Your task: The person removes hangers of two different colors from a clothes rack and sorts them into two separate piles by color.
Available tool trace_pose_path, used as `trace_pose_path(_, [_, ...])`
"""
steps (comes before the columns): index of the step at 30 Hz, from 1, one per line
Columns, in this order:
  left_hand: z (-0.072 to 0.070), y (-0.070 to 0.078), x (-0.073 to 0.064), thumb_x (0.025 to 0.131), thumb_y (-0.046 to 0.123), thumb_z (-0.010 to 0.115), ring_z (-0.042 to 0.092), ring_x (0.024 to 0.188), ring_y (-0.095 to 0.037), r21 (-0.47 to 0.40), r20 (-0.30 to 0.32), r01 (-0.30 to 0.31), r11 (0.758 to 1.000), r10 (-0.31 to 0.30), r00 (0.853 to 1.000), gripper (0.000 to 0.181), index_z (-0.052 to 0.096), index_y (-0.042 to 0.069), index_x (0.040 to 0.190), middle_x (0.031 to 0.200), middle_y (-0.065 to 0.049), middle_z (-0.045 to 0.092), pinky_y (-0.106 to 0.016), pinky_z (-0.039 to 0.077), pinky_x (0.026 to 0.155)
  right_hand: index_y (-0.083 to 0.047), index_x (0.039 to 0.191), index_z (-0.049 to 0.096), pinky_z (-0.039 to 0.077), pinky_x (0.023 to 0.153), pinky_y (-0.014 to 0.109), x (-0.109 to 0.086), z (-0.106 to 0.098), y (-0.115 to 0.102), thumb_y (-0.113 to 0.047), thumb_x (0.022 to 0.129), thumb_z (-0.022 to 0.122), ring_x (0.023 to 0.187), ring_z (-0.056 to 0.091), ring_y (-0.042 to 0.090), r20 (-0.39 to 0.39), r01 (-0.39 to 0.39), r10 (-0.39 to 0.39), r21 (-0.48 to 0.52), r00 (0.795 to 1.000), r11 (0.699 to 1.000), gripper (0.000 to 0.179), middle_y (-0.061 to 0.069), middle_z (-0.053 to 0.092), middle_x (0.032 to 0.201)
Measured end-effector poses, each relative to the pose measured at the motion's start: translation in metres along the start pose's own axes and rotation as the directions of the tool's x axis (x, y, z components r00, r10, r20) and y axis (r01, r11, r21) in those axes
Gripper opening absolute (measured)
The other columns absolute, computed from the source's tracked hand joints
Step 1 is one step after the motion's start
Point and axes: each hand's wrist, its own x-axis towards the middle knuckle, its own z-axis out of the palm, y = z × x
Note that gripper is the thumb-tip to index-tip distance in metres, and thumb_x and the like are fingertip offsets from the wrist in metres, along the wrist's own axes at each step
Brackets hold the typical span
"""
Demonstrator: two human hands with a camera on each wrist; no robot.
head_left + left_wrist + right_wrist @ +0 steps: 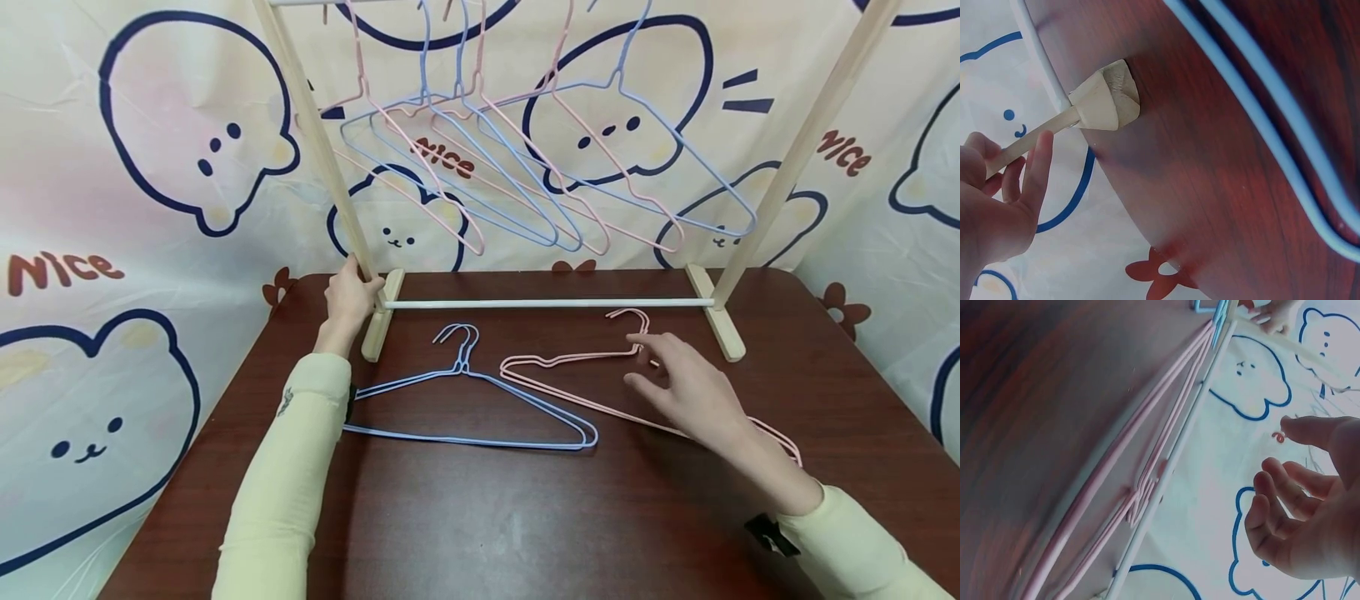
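My left hand (348, 302) grips the left wooden post (322, 150) of a hanger rack low down, just above its foot. In the left wrist view, its fingers (1039, 178) curl about that post. My right hand (693, 392) is held over the pink hangers (592, 357) lying on the table, thumb and fingers parted with nothing between them. Part of the pink hangers is hidden behind this hand. Two blue hangers (465, 440) lie stacked to their left, hooks toward the rack, their left ends covered by my left forearm.
Several pink and blue hangers (555, 242) hang from the rack's top rail. A white lower bar (547, 304) joins the two feet, the right foot (716, 321) standing near the table's back right. Behind is a cloth backdrop (52, 250) with cartoon bears.
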Motion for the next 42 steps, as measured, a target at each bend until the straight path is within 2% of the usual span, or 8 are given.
trace_pose_path(9, [-0.001, -0.002, 0.000, 0.098, 0.022, 0.057, 0.062, 0.109, -0.044, 0.004, -0.003, -0.014, 1.000, 0.014, 1.000, 0.039, 0.049, 0.005, 0.133, 0.119, -0.024, 0.063, -0.056, 0.051, 0.095, -0.009, 0.128, 0.062, 0.048, 0.067, 0.034, 0.010, -0.013, 0.014, -0.015, 0.083, 0.079, 0.082, 0.060, 0.017, -0.154, -0.003, 0.003, -0.001, 0.988, 1.000, 0.049, 0.005, 0.064, 0.095])
trace_pose_path(13, [-0.001, 0.000, 0.000, 0.098, 0.022, 0.057, 0.063, 0.106, -0.044, -0.001, -0.003, -0.016, 1.000, 0.016, 1.000, 0.039, 0.049, 0.006, 0.133, 0.119, -0.024, 0.064, -0.055, 0.053, 0.092, -0.007, 0.128, 0.061, 0.044, 0.067, 0.024, 0.013, -0.022, 0.017, -0.011, 0.082, 0.079, 0.080, 0.060, 0.020, -0.245, -0.004, 0.008, 0.017, 0.969, 1.000, 0.049, 0.008, 0.062, 0.096])
trace_pose_path(22, [-0.002, 0.002, 0.000, 0.098, 0.021, 0.058, 0.064, 0.106, -0.043, 0.005, -0.007, -0.018, 1.000, 0.018, 1.000, 0.040, 0.049, 0.006, 0.134, 0.118, -0.024, 0.065, -0.054, 0.053, 0.092, -0.003, 0.127, 0.063, 0.032, 0.065, 0.016, 0.030, -0.046, 0.025, -0.007, 0.083, 0.076, 0.078, 0.042, 0.000, -0.483, 0.013, 0.005, 0.033, 0.876, 0.999, 0.046, 0.018, 0.057, 0.101])
trace_pose_path(27, [-0.002, 0.001, 0.000, 0.098, 0.022, 0.058, 0.062, 0.109, -0.044, 0.001, -0.002, -0.017, 1.000, 0.017, 1.000, 0.042, 0.048, 0.007, 0.136, 0.120, -0.024, 0.064, -0.055, 0.051, 0.096, -0.001, 0.126, 0.062, 0.028, 0.069, 0.013, 0.039, -0.054, 0.032, -0.005, 0.082, 0.078, 0.079, 0.034, -0.006, -0.565, 0.042, -0.027, 0.014, 0.824, 0.999, 0.047, 0.025, 0.051, 0.105])
trace_pose_path(29, [-0.004, 0.000, 0.000, 0.099, 0.022, 0.057, 0.062, 0.110, -0.044, 0.010, 0.000, -0.017, 1.000, 0.017, 1.000, 0.042, 0.048, 0.006, 0.137, 0.120, -0.025, 0.064, -0.055, 0.051, 0.097, 0.001, 0.127, 0.061, 0.028, 0.074, 0.016, 0.043, -0.056, 0.035, -0.005, 0.082, 0.078, 0.082, 0.038, 0.002, -0.588, 0.060, -0.043, 0.010, 0.808, 0.998, 0.048, 0.028, 0.049, 0.110])
trace_pose_path(33, [-0.006, 0.000, -0.001, 0.099, 0.023, 0.056, 0.064, 0.107, -0.043, 0.011, 0.000, -0.016, 1.000, 0.016, 1.000, 0.043, 0.047, 0.006, 0.138, 0.120, -0.025, 0.064, -0.054, 0.053, 0.092, 0.004, 0.128, 0.057, 0.029, 0.085, 0.031, 0.051, -0.061, 0.039, -0.008, 0.082, 0.077, 0.101, 0.044, 0.033, -0.613, 0.097, -0.074, 0.004, 0.787, 0.995, 0.052, 0.034, 0.044, 0.119])
trace_pose_path(35, [-0.006, 0.000, -0.002, 0.100, 0.023, 0.057, 0.065, 0.104, -0.042, 0.007, -0.001, -0.009, 1.000, 0.009, 1.000, 0.042, 0.047, 0.007, 0.137, 0.119, -0.024, 0.064, -0.051, 0.055, 0.087, 0.003, 0.132, 0.054, 0.029, 0.088, 0.037, 0.055, -0.064, 0.041, -0.011, 0.083, 0.076, 0.111, 0.039, 0.044, -0.606, 0.100, -0.082, -0.004, 0.791, 0.995, 0.056, 0.034, 0.043, 0.122])
trace_pose_path(42, [-0.006, 0.000, -0.002, 0.100, 0.024, 0.056, 0.066, 0.101, -0.041, 0.008, 0.017, -0.008, 1.000, 0.008, 1.000, 0.040, 0.048, 0.006, 0.135, 0.118, -0.024, 0.064, -0.049, 0.057, 0.083, -0.003, 0.143, 0.044, 0.032, 0.096, 0.047, 0.069, -0.068, 0.047, -0.010, 0.082, 0.078, 0.119, 0.039, 0.044, -0.572, 0.062, -0.078, -0.048, 0.816, 0.997, 0.070, 0.030, 0.044, 0.131])
